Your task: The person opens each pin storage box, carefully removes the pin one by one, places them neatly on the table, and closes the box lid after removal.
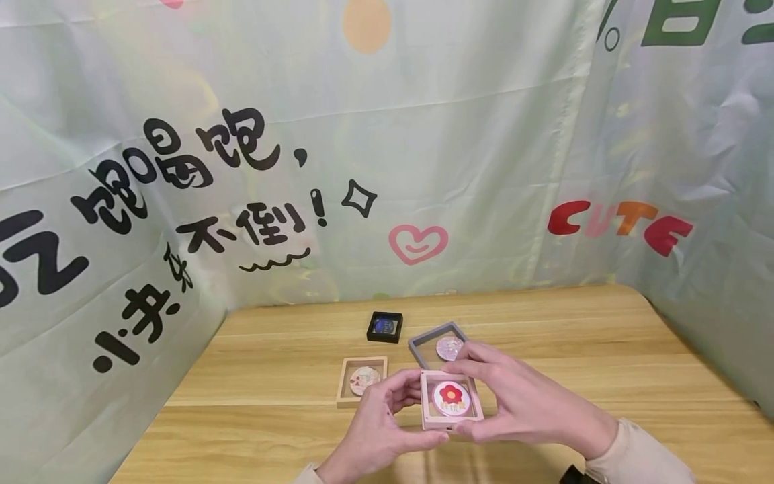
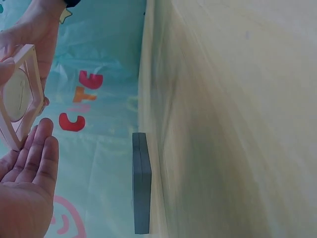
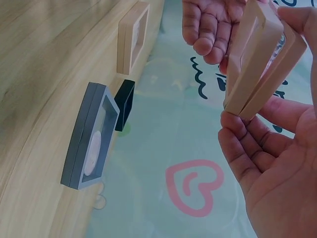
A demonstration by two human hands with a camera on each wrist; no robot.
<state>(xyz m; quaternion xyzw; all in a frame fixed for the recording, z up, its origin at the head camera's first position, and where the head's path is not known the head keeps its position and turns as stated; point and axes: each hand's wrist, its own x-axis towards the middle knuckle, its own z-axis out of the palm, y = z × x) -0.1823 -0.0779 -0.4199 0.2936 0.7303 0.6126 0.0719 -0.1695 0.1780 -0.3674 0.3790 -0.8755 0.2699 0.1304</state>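
A small pink square display frame (image 1: 428, 403), with a round badge (image 1: 451, 398) bearing a red flower behind its clear window, is held up toward the near side of the table. My right hand (image 1: 520, 393) grips it, fingers at the top and thumb at the lower edge. In the right wrist view the two halves of the frame (image 3: 262, 64) are parted along one side, leaving a narrow gap. My left hand (image 1: 381, 417) is at the frame's left side; in the left wrist view its fingers (image 2: 37, 158) stretch loosely, tips right by the frame's corner.
Behind the hands lie a grey frame (image 1: 421, 353) with a pale round badge, partly covered by my right hand, a wood-coloured frame (image 1: 342, 383) and a small black frame (image 1: 384, 339). A printed curtain (image 1: 484, 168) surrounds the wooden table (image 1: 266, 370).
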